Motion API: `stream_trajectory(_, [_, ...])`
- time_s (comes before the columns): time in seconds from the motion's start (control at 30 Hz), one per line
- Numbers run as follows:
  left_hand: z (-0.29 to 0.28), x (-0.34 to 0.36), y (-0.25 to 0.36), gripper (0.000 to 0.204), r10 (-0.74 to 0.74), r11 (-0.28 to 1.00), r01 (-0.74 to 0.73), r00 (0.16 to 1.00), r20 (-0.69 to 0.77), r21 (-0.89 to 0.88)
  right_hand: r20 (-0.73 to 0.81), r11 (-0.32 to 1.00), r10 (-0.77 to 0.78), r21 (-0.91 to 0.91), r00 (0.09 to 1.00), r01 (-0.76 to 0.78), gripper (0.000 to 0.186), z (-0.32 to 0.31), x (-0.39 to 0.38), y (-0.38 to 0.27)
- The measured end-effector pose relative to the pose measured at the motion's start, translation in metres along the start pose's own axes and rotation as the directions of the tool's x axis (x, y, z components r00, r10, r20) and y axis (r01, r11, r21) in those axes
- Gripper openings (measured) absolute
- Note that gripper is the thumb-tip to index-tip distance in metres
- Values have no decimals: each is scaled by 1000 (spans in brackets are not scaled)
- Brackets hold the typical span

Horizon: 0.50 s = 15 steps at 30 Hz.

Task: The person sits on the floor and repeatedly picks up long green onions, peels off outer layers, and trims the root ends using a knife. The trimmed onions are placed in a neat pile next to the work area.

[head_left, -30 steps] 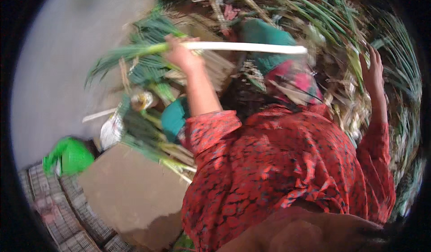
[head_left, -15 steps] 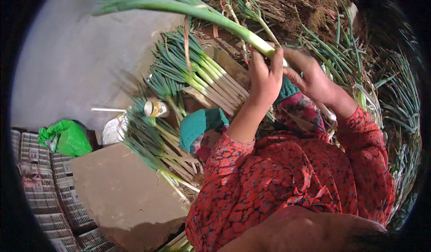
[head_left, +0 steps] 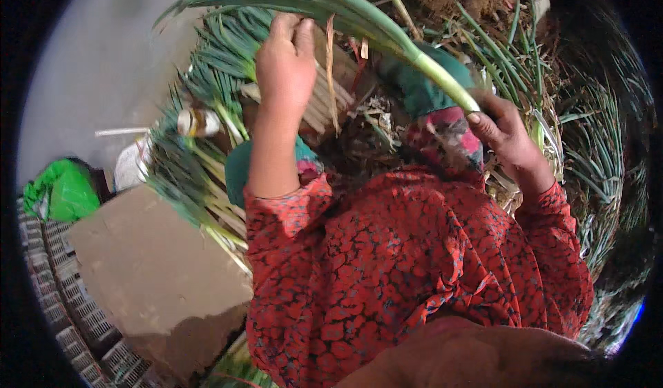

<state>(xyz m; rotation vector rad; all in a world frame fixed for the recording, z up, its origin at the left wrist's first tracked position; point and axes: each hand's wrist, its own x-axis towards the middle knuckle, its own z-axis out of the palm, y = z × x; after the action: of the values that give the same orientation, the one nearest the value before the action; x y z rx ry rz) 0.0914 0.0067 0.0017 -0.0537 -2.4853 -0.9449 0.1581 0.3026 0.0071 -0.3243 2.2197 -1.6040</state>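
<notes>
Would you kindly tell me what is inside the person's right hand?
A green onion stem enters the right hand beside the thumb; the part within its grip is covered.

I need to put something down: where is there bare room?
The brown panel between the slatted crates and bunched stalks looks bare; so does the grey floor above the white stick. Beyond the right hand, heaped stalks crowd the ground.

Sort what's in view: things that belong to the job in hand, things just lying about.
Likely the job's:
- long leek, in the right hand
- leeks laid at left

Seemingly just lying about:
- small cylindrical container
- bright green bag
- white stick
</notes>
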Motion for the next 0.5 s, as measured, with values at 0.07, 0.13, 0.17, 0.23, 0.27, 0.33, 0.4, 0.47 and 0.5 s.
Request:
stream_trajectory(0.07, [-22, -6, -15, 35, -31, 993, 24, 998, 62, 119, 50, 999, -53, -1, 997, 53, 38, 0, 3, 5])
stream_trajectory(0.13, [-37, -10, -21, 44, -178, 965, 199, 975, 130, -171, 94, 999, -21, 40, 995, 18, 38, 9, 10, -1])
stream_trajectory(0.17, [-46, -21, -18, 54, -304, 864, 379, 917, 257, -330, 121, 999, -44, 35, 992, 40, 37, 15, 13, 0])
stream_trajectory(0.23, [-46, -29, -18, 55, -316, 625, 529, 844, 434, -574, 162, 991, -117, -39, 980, 125, 36, 18, 24, -1])
stream_trajectory(0.27, [-51, -32, -15, 53, -264, 479, 592, 802, 536, -649, 176, 957, -214, -160, 961, 242, 35, 22, 31, -8])
stream_trajectory(0.33, [-62, -37, -21, 42, -229, 423, 654, 747, 624, -628, 236, 807, -384, -383, 892, 449, 34, 35, 44, -25])
stream_trajectory(0.4, [-76, -41, -40, 37, -145, 320, 630, 770, 621, -707, 250, 826, -383, -339, 889, 451, 32, 42, 58, -26])
stream_trajectory(0.47, [-92, -41, -64, 24, -177, -153, 431, 873, 454, -889, 249, 846, -312, -366, 917, 387, 33, 43, 72, -28])
stream_trajectory(0.5, [-127, -53, -77, 23, -293, -176, 234, 915, 278, -956, 270, 799, -410, -355, 871, 486, 34, 49, 79, -35])
